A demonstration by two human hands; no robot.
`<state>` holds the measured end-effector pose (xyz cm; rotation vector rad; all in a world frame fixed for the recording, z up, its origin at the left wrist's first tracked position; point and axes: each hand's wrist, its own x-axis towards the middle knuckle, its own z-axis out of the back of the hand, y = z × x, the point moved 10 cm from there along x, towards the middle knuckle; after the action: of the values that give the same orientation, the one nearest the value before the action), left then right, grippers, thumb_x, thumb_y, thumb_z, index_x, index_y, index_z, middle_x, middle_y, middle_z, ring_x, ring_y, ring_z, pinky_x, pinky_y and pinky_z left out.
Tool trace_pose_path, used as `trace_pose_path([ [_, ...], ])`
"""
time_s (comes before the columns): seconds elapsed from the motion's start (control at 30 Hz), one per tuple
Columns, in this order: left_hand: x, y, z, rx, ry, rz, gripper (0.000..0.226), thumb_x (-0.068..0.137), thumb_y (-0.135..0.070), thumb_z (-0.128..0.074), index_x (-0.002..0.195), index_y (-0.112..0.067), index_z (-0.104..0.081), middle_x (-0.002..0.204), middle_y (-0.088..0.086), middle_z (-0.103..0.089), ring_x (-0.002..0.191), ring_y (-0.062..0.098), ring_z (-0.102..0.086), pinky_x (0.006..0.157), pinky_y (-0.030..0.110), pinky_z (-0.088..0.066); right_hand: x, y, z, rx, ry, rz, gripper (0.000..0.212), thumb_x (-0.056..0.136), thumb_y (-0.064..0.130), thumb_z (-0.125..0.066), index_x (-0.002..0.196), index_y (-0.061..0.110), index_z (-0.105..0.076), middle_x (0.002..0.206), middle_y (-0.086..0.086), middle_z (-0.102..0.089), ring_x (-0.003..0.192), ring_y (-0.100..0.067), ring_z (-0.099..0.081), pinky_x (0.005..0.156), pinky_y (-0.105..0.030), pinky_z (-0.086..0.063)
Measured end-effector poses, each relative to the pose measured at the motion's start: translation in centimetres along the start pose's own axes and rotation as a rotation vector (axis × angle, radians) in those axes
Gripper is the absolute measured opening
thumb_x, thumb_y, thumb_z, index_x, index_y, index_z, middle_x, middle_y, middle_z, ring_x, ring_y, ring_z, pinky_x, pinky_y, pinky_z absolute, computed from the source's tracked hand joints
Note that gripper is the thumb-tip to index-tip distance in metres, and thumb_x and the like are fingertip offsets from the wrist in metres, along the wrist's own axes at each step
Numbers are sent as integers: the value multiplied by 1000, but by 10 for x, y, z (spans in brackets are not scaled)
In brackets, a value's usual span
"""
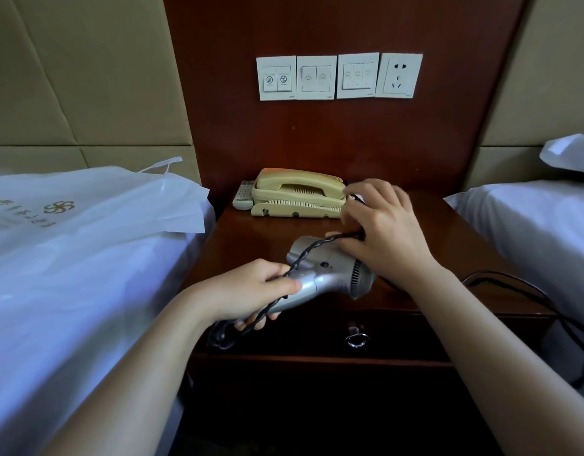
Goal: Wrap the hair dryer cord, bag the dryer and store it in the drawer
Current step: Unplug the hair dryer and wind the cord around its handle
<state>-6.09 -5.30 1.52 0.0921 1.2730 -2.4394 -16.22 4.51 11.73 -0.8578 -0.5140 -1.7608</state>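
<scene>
A silver hair dryer (330,273) hangs just above the wooden nightstand (251,238). My left hand (251,287) is closed around its handle. A twisted black cord (312,250) runs from below the handle up across the dryer body. My right hand (382,232) grips that cord at the far side of the body. More cord (527,291) loops off the nightstand's right edge. A white plastic bag (96,205) with a gold logo lies flat on the left bed. The drawer (399,334) below the tabletop is closed, with a metal ring pull (357,339).
A beige telephone (297,194) and a remote control (244,194) sit at the back of the nightstand. Wall switches (317,77) and a socket (399,75) are on the wooden panel above. Beds with white sheets (531,232) flank the nightstand on both sides.
</scene>
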Motion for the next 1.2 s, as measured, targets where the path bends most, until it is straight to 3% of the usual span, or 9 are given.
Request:
trace_pose_path([
  [0.1, 0, 0, -3, -22, 17, 16, 30, 96, -32, -45, 108, -6, -52, 64, 6, -51, 33, 8, -43, 34, 17, -29, -5, -21, -7, 332, 89, -244, 63, 69, 29, -78, 124, 18, -48, 145, -10, -35, 130, -28, -38, 94, -36, -40],
  [0.23, -1, -2, -7, -61, 49, 29, 30, 97, -35, -44, 106, -8, -54, 61, 5, -50, 32, 8, -41, 37, 19, -29, -8, -31, -23, 614, 202, -409, 81, 73, 24, -76, 138, 27, -28, 93, -3, -66, 81, -15, -62, 76, -30, -52],
  [0.33, -2, -1, -11, -56, 74, 49, 31, 96, -38, -44, 101, -9, -54, 61, 4, -50, 33, 9, -42, 40, 18, -31, -7, -34, -23, 609, 248, -403, 51, 75, 20, -75, 120, 18, -53, 71, 1, -64, 59, 1, -57, 57, -9, -42],
  [0.43, -3, 1, -12, -82, 86, 58, 33, 96, -39, -44, 101, -8, -53, 62, 5, -50, 33, 9, -41, 41, 18, -31, -4, -33, -19, 628, 319, -349, 11, 77, 15, -73, 76, 16, -62, 71, -2, -64, 63, -9, -54, 60, -21, -42],
  [0.5, -4, 2, -10, -101, 90, 60, 30, 96, -38, -44, 98, -10, -55, 61, 5, -50, 33, 10, -40, 40, 18, -30, -5, -35, -26, 685, 383, -338, 19, 77, 10, -72, 65, 14, -58, 63, 7, -59, 63, -9, -50, 62, -24, -41],
  [0.63, -10, 4, -9, -175, 101, 69, 24, 97, -35, -43, 93, -14, -53, 60, 6, -48, 32, 9, -37, 38, 15, -27, -12, -28, -34, 974, 523, -341, 26, 75, 8, -74, 73, -11, -56, 65, 10, -64, 64, -4, -58, 64, -22, -47],
  [0.8, -14, 2, -3, -215, 69, 51, 23, 99, -33, -41, 97, -12, -49, 65, 6, -47, 27, 1, -43, 31, 11, -32, -18, -23, -22, 1170, 581, -370, 29, 81, 28, -68, 63, 9, -55, 62, -15, -44, 42, -8, -32, 42, -20, -20],
  [0.97, -17, -4, -6, -298, 74, 54, 22, 99, -27, -38, 92, -9, -48, 63, 7, -46, 26, 0, -43, 29, 11, -32, -13, -48, -20, 891, 356, -316, 43, 89, 48, -53, 57, 19, -55, 54, 2, -44, 51, -6, -37, 50, -18, -29],
  [1.2, -10, 21, 7, -639, 20, 97, 26, 97, -24, -46, 111, -3, -52, 61, 3, -58, 33, 4, -56, 32, 14, -41, -27, -113, -6, 622, 6, -497, 44, 93, 34, -46, 54, 14, -46, 51, -1, -36, 48, -7, -33, 51, -26, -24],
])
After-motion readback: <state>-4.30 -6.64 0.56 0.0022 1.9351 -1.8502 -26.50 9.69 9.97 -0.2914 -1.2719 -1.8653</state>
